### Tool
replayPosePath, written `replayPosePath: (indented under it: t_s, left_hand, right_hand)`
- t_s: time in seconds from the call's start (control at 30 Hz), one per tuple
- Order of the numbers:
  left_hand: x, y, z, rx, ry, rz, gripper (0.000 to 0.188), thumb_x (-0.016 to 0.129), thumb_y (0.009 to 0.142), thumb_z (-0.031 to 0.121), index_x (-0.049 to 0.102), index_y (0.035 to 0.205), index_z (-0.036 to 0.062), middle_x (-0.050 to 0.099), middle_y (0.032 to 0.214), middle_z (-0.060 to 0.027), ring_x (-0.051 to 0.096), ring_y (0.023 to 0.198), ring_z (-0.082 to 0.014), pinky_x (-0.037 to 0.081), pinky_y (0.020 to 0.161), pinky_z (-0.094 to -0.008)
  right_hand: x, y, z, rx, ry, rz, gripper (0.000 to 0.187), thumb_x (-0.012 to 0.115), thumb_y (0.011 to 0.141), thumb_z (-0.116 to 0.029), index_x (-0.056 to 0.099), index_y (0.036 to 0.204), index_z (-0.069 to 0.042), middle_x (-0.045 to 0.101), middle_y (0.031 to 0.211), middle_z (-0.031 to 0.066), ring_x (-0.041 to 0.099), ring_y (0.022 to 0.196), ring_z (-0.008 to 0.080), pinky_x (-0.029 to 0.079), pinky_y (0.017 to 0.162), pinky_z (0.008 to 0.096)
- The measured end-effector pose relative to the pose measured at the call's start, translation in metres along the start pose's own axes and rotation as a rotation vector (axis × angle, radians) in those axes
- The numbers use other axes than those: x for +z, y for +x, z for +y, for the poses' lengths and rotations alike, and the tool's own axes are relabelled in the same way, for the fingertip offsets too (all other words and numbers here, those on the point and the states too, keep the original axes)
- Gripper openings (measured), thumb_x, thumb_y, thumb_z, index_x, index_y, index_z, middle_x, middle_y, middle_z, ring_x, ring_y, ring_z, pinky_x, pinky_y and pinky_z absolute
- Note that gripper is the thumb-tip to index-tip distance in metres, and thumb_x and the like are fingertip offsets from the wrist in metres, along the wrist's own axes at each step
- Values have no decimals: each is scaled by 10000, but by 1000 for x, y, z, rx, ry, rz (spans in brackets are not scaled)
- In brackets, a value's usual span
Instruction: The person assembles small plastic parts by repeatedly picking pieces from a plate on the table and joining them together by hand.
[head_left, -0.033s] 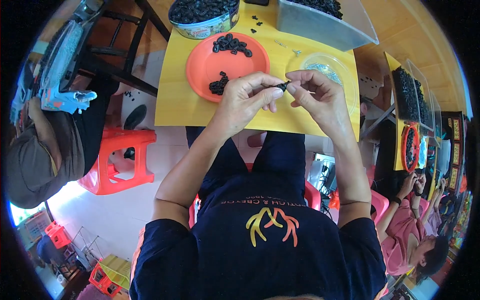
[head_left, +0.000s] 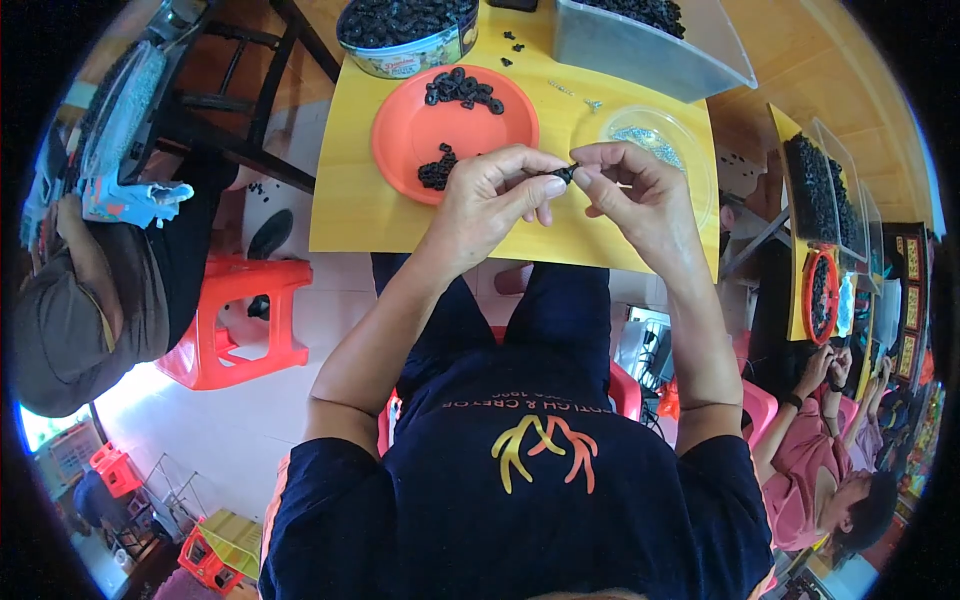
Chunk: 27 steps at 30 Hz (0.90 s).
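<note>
Between my two hands, over the near part of the yellow table, is a small black plastic part [head_left: 566, 174]. My left hand [head_left: 492, 195] pinches it between thumb and fingertips. The thumb and forefinger of my right hand [head_left: 637, 190] close in on its other end; whether they grip the same part or a tiny piece at its tip is too small to tell. Beside my left hand lies an orange-red plate [head_left: 480, 133] with two piles of black parts, ring-like ones [head_left: 463, 90] at the far side and smaller ones [head_left: 436, 172] partly behind my hand. Past my right hand is a clear round dish [head_left: 700, 185] of small silvery pieces [head_left: 648, 143].
A round tub [head_left: 408, 66] full of black parts and a translucent bin [head_left: 650, 62] stand at the table's [head_left: 400, 225] far side. A few loose black bits [head_left: 508, 62] lie between them. A red stool [head_left: 245, 320] and a seated person are at left; other people work at right.
</note>
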<state>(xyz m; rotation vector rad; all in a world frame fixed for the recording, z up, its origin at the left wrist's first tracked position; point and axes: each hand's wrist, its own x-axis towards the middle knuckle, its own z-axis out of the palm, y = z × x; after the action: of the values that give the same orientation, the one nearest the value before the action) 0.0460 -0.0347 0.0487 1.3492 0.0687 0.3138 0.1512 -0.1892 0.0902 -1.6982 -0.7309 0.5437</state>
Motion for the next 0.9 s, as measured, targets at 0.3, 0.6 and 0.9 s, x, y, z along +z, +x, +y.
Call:
replayPosePath:
  t_s: [0.3,0.6,0.9]
  left_hand:
    - [1,5,-3,-65,-37,-5,156,636,893,68,635,1006,-39,651,806,-58,625,655,-100,478,572,-225]
    - [-3,-4,-4,-72,31,-48,93,628,888,31,628,963,-23,652,788,-59,618,669,-91,482,600,-227]
    - [2,-6,-1,-58,128,-141,128,598,856,-74,629,978,-54,645,839,-91,630,680,-130,496,612,-238]
  right_hand:
    - [0,-1,8,-74,-155,44,161,687,869,-113,655,959,16,632,831,18,566,703,54,468,607,213]
    - [-7,-4,0,15,-186,-133,108,657,837,-106,634,888,-13,612,746,-10,525,660,36,426,574,204]
    - [-23,-14,-9,-231,-597,-288,280,552,807,-265,596,746,4,583,673,216,583,660,408,454,601,465]
